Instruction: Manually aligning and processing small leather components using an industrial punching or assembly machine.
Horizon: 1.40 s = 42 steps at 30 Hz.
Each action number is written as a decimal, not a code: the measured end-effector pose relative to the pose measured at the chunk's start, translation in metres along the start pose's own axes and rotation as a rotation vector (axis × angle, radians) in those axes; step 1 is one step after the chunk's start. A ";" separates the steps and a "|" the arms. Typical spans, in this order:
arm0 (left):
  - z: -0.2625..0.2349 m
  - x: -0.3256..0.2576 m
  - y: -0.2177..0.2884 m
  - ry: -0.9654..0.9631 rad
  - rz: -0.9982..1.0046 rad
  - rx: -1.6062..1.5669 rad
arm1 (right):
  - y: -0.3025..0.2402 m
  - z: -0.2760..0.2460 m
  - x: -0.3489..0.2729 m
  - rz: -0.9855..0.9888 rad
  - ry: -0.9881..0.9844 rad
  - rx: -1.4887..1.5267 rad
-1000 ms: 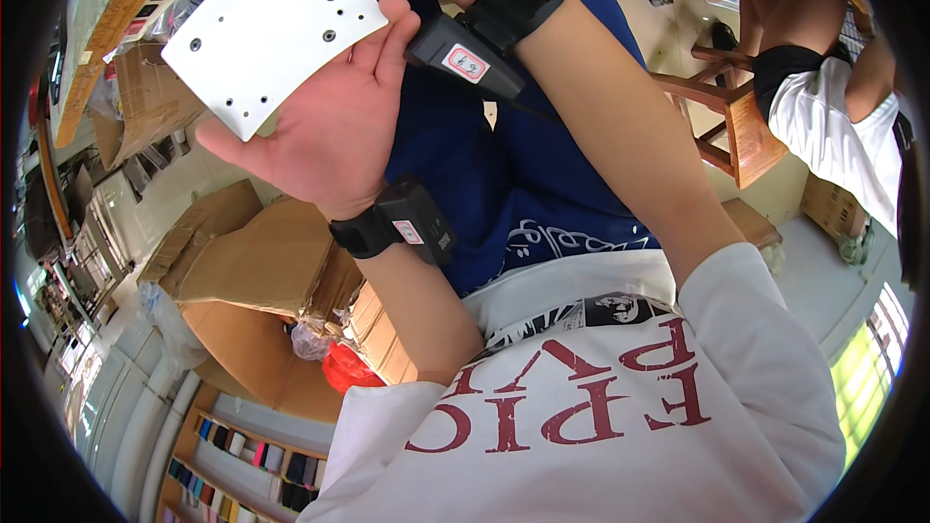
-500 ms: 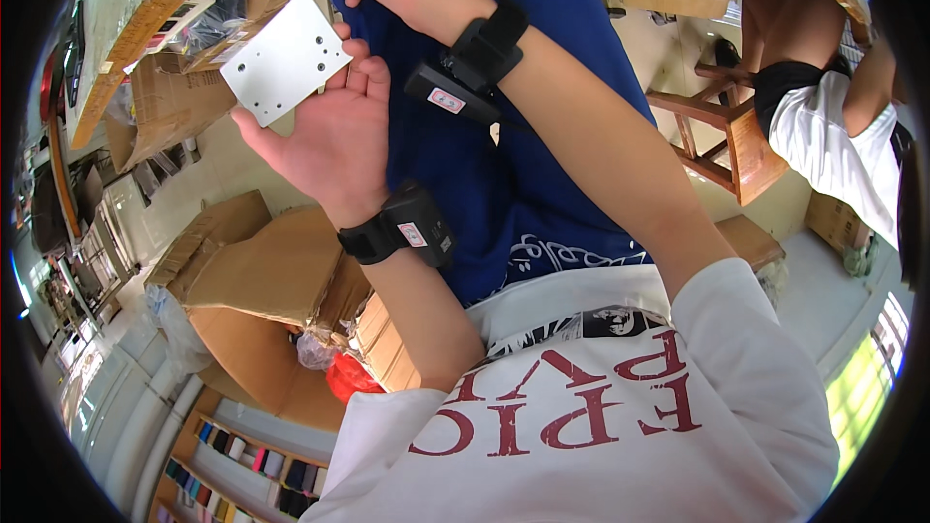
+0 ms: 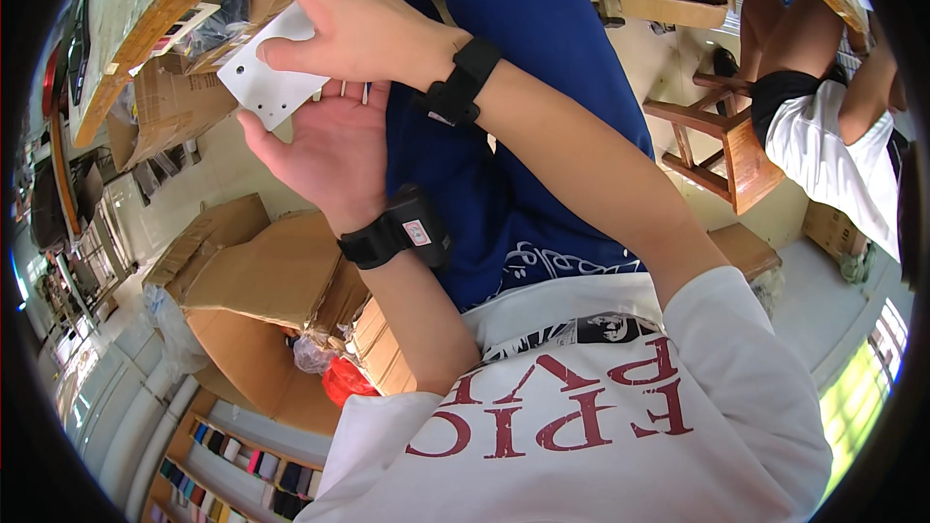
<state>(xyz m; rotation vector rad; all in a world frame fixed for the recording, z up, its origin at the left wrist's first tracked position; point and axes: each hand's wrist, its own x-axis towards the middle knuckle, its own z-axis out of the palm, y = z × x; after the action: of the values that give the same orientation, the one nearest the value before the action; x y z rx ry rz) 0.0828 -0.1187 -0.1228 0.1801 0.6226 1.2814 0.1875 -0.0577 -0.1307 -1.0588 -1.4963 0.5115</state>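
Note:
A white flat plate (image 3: 260, 85) with several small dark holes is tilted in front of me, above my lap at the upper left. My left hand (image 3: 334, 150) is palm up beneath it; its fingers pass under the plate and its thumb lies by the near corner. Over the plate's far right part reaches my right hand (image 3: 344, 24), with thumb and forefinger spread apart. The right thumb lies over the plate's face; whether it presses on it I cannot tell. Some of the right fingers are hidden. Each wrist wears a black strap, with a dark box visible on the left.
A worn wooden table edge (image 3: 131, 39) is at the upper left, near an open cardboard box (image 3: 174, 102). A large carton (image 3: 257, 276) stands left of me. On the right, a person (image 3: 833, 136) sits by a wooden stool (image 3: 746, 160). A box of items (image 3: 678, 5) is at the top.
My right hand has moved left and nearer, from beyond the plate to over it, and its fingers have spread. The left hand and the plate have hardly moved.

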 end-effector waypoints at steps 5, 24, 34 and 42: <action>-0.003 -0.005 0.008 -0.052 0.005 0.066 | 0.003 -0.007 0.006 0.450 -0.187 0.526; 0.058 -0.040 0.010 -0.564 0.580 1.810 | 0.000 0.000 -0.017 0.023 -0.500 0.501; 0.060 -0.041 -0.008 -0.413 0.572 1.819 | -0.010 -0.002 -0.023 0.354 -0.623 0.695; 0.055 -0.039 -0.015 -0.327 0.626 1.785 | -0.011 0.003 -0.028 0.538 -0.700 0.742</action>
<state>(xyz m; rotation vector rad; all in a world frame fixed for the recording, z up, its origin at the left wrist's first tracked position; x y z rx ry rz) 0.1187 -0.1481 -0.0717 2.1184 1.3157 0.8412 0.1791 -0.0862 -0.1378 -0.6817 -1.3726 1.8031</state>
